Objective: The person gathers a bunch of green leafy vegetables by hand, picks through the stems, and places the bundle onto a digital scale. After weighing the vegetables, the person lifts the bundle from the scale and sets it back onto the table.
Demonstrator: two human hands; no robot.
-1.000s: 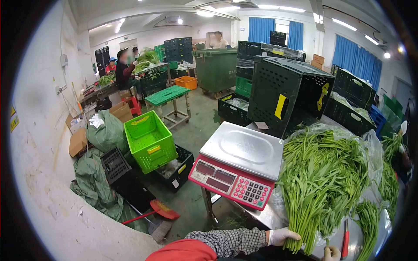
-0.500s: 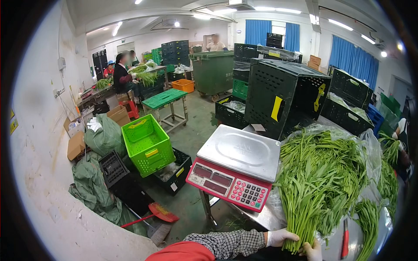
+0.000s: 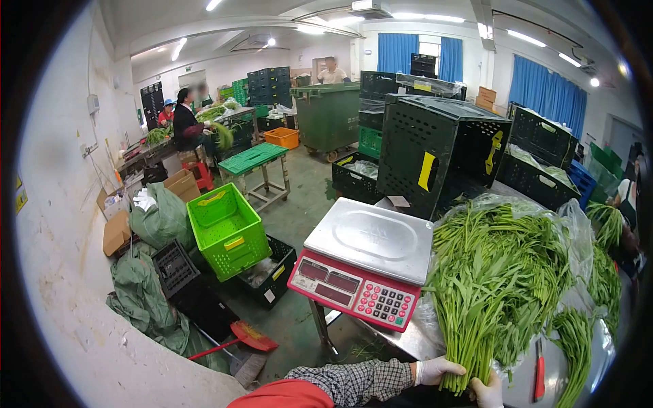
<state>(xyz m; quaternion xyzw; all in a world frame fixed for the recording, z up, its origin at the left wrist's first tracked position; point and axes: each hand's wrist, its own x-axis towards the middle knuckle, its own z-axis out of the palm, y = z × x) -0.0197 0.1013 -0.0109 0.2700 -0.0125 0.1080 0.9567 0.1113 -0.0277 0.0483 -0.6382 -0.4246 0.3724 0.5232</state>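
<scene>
My left hand (image 3: 439,371), in a pale glove, is closed around the stem ends of a bunch of green leafy vegetables (image 3: 469,340) at the lower right. Close beside it, my right hand (image 3: 487,391), also gloved, is closed at the right side of the same stems. The bunch lies against a large pile of greens (image 3: 503,272) on the metal table. A red-handled knife (image 3: 539,374) rests to the right of my hands, with a smaller bunch (image 3: 575,347) beyond it. The red scale (image 3: 354,289) stands left of the pile with a bare metal plate (image 3: 373,239).
A bright green crate (image 3: 228,231) sits at left over a black crate (image 3: 272,279). Dark crates (image 3: 422,149) are stacked behind the scale. A red dustpan (image 3: 253,336) lies on the floor. Co-workers sit at the back left; another person (image 3: 629,197) is at far right.
The view has shifted slightly. My hands stay at the stem ends with little change. At the back left, a co-worker's held greens have moved.
</scene>
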